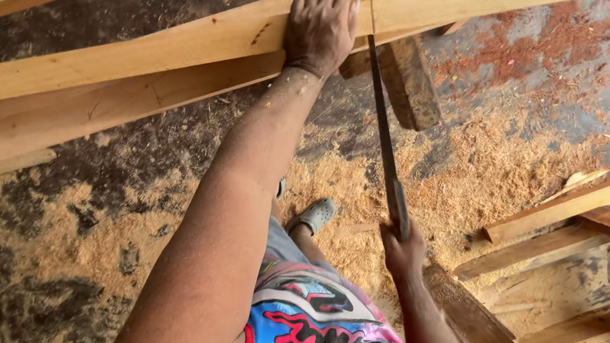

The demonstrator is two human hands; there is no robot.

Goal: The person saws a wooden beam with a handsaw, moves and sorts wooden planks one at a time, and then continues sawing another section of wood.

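Left hand (319, 31) presses flat on a plank (177, 53). Just right of that hand, a saw (383, 139) crosses the plank, right hand (400, 248) gripping its handle (sawdust (474, 182) covers the floor below).

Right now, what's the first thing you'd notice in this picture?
A long handsaw runs up the middle, its blade in a pale wooden plank that slants across the top. The left hand presses on that plank beside the cut, while the right hand grips the saw's handle lower down. Sawdust covers the floor underneath.
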